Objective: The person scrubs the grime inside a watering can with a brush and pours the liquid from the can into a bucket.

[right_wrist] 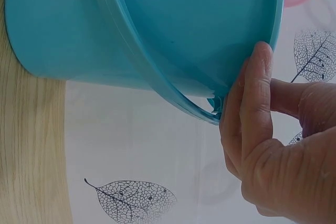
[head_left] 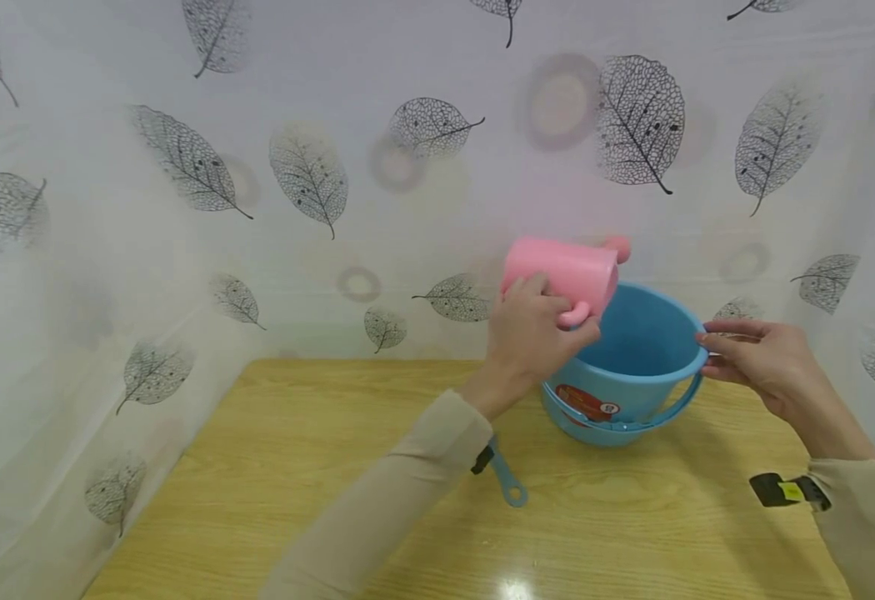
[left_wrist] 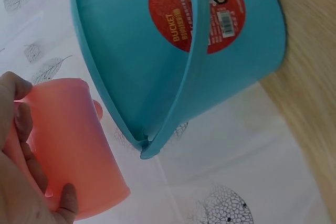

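Note:
My left hand (head_left: pixel 531 329) holds a pink mug (head_left: pixel 561 268) by its handle. The mug lies tilted on its side in the air, one end close by the left part of the bucket's rim; a small round pink part sticks out at that end. The blue bucket (head_left: pixel 625 400) stands upright on the table, with a red label and its bail handle hanging down in front. At the bucket's right side, my right hand (head_left: pixel 767 358) pinches the rim near the handle's hinge, as the right wrist view also shows with the fingers (right_wrist: pixel 257 93) on the edge.
A blue-grey handle with a hole in its end (head_left: pixel 511 483) lies on the wooden table (head_left: pixel 317 450), partly hidden by my left forearm. White sheeting with a leaf print (head_left: pixel 437 200) hangs behind and to the left of the table.

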### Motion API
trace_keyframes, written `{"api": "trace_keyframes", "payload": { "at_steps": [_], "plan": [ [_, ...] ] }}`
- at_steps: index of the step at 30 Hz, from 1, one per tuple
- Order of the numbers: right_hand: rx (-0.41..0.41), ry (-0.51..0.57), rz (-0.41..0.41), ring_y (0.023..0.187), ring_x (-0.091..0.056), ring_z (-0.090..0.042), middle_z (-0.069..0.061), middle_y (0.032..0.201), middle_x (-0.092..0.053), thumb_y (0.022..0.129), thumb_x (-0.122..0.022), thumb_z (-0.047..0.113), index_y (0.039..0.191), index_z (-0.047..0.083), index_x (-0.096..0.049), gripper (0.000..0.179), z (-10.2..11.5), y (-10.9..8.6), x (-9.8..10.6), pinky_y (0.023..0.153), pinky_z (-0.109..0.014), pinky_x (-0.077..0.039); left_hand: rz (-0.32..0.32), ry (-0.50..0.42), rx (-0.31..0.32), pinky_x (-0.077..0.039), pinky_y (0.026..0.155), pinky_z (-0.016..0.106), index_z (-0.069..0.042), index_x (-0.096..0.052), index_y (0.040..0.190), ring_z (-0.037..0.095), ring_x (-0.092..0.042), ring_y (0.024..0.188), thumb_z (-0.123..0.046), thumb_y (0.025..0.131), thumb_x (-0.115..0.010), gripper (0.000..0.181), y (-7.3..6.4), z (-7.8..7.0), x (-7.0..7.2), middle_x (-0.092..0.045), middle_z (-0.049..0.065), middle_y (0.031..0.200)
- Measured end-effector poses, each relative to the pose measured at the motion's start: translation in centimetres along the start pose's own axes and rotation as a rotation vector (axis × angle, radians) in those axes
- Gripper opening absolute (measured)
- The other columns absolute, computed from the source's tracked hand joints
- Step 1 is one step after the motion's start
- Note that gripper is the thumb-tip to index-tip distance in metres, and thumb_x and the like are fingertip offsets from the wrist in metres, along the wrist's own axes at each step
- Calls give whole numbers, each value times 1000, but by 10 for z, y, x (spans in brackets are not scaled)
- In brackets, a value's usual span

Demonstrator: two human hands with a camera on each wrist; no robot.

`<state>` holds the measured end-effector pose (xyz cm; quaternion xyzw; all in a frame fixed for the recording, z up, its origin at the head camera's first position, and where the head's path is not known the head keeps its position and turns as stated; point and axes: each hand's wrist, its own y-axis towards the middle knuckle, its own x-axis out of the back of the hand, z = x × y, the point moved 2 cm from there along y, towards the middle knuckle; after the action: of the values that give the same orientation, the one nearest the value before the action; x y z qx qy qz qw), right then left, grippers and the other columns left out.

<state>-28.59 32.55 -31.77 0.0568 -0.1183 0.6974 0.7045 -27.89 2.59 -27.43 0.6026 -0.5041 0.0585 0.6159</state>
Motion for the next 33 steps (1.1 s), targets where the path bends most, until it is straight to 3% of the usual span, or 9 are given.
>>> {"api": "trace_keyframes", "payload": {
  "at_steps": [9, 17, 22, 26, 30, 33],
  "plan": [
    [3, -27, -3, 72, -76, -6, 17, 83, -72, 101, -65, 23, 122, 16, -50, 28, 1, 0, 0, 70, -26, -66, -23, -109, 40, -49, 85, 30, -21, -81, 80, 11, -54, 83, -49, 88, -74, 29, -3, 7, 2, -63, -3, 87],
    [-4, -14, -1, 72, -77, -7, 15, 82, -73, 101, -65, 23, 124, 15, -50, 29, 0, 0, 0, 69, -26, -66, -39, -285, 120, -42, 64, 17, -17, -72, 66, 11, -51, 80, -44, 88, -74, 35, -15, 14, 0, -56, -1, 82],
    [1, -32, -5, 72, -76, -6, 16, 82, -73, 101, -65, 24, 124, 15, -49, 29, 0, 0, 0, 69, -26, -66, -73, -412, 174, -40, 57, 18, -16, -59, 56, 11, -48, 76, -41, 88, -74, 43, -23, 19, -1, -52, 2, 77],
    [-2, 36, 5, 71, -77, -9, 14, 82, -74, 99, -68, 22, 121, 15, -50, 28, -1, 0, -1, 67, -26, -66, -92, -487, 214, -38, 53, 20, -14, -50, 52, 11, -45, 73, -38, 88, -75, 50, -31, 24, -2, -47, 2, 75],
    [-5, 100, 16, 70, -77, -10, 11, 81, -75, 98, -70, 19, 119, 15, -51, 29, -2, -1, -1, 66, -26, -66, -119, -561, 263, -40, 53, 19, -12, -53, 54, 11, -45, 74, -36, 88, -76, 47, -40, 28, -3, -45, 2, 78],
    [-3, 75, 13, 70, -77, -9, 12, 81, -75, 98, -69, 20, 119, 16, -51, 28, -2, -1, -1, 66, -25, -66, -136, -620, 310, -44, 53, 18, -11, -60, 57, 12, -48, 78, -35, 88, -76, 42, -45, 31, -5, -48, 2, 81]
  ]
}}
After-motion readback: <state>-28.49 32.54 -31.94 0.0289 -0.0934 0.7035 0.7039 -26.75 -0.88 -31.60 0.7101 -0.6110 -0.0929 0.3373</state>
